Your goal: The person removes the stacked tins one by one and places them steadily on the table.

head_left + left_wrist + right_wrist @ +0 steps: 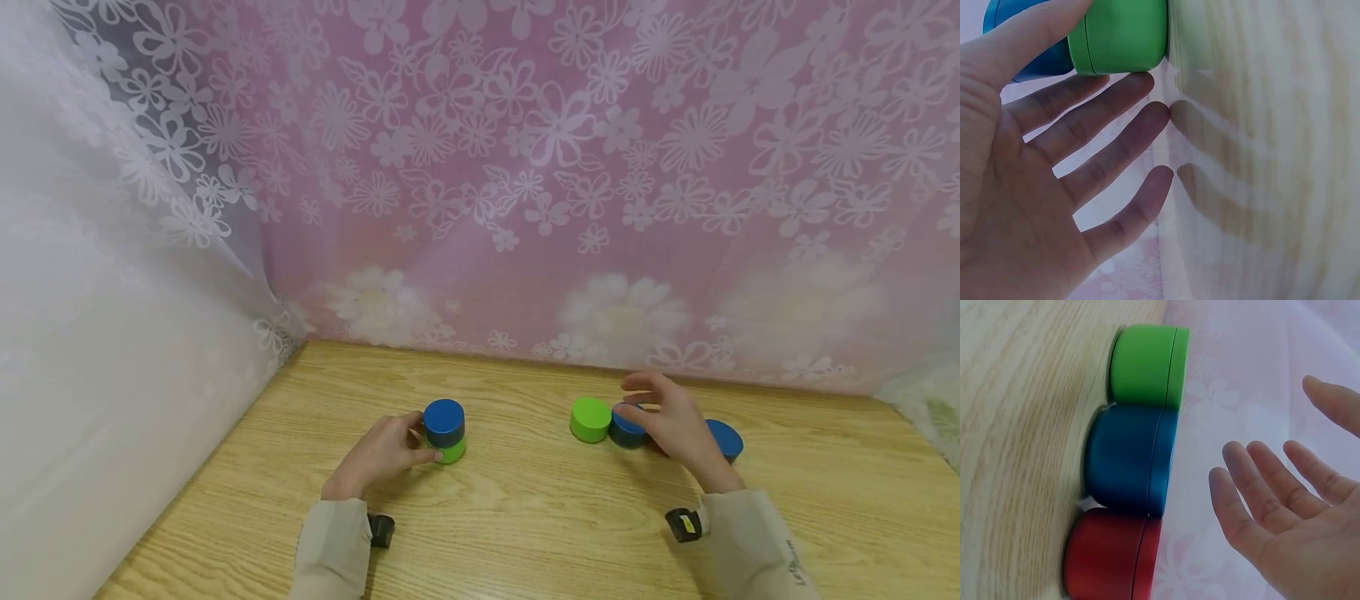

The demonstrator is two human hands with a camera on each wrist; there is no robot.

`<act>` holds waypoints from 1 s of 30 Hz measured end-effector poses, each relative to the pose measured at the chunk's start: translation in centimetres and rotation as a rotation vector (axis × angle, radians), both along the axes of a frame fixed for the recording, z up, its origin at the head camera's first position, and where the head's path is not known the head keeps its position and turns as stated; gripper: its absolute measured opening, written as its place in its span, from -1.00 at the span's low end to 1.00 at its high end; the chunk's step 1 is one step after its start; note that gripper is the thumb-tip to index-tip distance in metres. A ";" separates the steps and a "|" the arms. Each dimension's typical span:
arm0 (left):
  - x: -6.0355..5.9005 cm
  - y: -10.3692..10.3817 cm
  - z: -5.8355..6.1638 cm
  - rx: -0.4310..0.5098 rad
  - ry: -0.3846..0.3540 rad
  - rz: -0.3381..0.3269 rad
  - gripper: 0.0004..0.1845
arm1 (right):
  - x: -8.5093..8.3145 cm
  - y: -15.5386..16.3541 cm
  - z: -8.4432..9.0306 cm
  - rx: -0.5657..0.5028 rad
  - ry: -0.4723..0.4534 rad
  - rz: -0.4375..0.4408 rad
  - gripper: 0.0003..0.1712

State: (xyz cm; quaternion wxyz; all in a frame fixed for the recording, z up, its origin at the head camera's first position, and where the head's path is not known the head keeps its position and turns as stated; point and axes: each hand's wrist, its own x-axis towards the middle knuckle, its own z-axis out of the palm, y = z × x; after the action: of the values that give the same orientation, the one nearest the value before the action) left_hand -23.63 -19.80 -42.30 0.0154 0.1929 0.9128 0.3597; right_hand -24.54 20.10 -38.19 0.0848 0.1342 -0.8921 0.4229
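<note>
My left hand (384,452) holds a stack of two round lidded tins, thumb on the near side and fingers behind. The lower green tin (1124,37) stands on the table, and a blue tin (444,421) sits on top of it. My right hand (675,423) hovers over a row of tins, fingers spread and apart from them in the right wrist view. That row runs from a green tin (1147,365) through a blue tin (1125,459) to a red tin (1110,553), mostly hidden by the hand in the head view.
Another blue tin (724,438) stands at the row's right end, partly behind my right wrist. The wooden table (510,517) meets a pink flowered curtain (487,208) at the back. Whitish cloth (112,333) hangs along the left side.
</note>
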 end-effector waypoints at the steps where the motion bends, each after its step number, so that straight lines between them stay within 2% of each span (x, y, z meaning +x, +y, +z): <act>1: 0.0 0.0 0.0 0.000 -0.001 0.001 -0.60 | 0.0 -0.1 0.0 0.003 0.002 0.000 -0.52; 30: 0.1 0.2 0.0 -0.014 -0.014 0.029 -0.52 | -0.4 -3.3 -0.1 -0.073 -0.019 0.035 -0.58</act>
State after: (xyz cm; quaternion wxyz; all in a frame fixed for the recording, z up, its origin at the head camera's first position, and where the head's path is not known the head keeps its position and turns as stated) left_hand -23.52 -19.62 -42.33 0.0178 0.1769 0.9178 0.3550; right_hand -24.98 16.75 -38.27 0.0740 0.1425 -0.8744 0.4578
